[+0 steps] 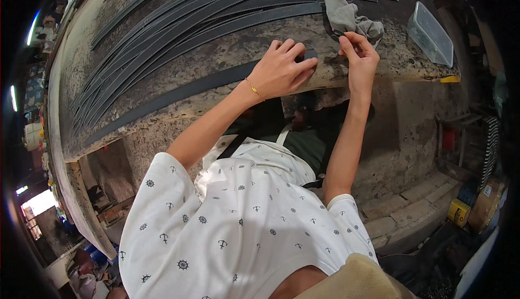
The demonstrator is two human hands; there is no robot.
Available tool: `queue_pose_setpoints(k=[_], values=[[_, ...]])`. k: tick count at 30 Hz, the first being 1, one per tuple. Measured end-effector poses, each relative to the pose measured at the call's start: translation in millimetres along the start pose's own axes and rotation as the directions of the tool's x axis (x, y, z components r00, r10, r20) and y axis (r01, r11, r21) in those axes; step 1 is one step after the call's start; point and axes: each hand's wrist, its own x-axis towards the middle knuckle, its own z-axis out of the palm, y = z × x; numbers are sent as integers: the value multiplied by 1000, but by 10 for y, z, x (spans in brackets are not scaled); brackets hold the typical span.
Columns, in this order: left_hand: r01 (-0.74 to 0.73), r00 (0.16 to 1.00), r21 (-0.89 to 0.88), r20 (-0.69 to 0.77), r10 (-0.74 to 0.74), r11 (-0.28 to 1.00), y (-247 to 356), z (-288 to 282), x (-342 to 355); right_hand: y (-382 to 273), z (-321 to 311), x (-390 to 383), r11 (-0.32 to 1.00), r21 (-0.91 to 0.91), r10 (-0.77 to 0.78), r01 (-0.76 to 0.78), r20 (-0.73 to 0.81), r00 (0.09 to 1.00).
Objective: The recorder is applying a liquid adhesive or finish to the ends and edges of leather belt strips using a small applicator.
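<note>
A plain dark belt strap [187, 92] lies along the near edge of the worktable. My left hand [280, 70] is closed over its right end, fingers curled round it, and hides part of the strap there. To the right, my right hand [358, 55] is raised a little, with thumb and forefinger pinched together. A small dark thing shows at those fingertips, too small to name. Just behind them lies a crumpled grey cloth [346, 12]. Farther back, several black belt straps [216, 20] with light stitched edges are spread in a loose overlapping heap.
The worktable [387, 63] has a worn, stained top. A clear plastic box [431, 34] sits at its right end, near a yellow piece [449, 79] on the edge. Lower right are a stool [460, 131] and a yellow box [459, 213] on the floor.
</note>
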Motion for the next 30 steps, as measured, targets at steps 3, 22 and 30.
queue_pose_setpoints(k=[3,22,30], values=[[8,1000,-5,11,-8,1000,8,-18,7,0,8,-4,1000,3,5,-5,-12,1000],[115,985,-53,-123,-121,992,-69,84,-6,50,-65,-27,978,-175,-71,116,246,967],[125,987,-74,-92,-132,989,-29,11,28,69,-89,-40,925,-347,-44,153,303,952]])
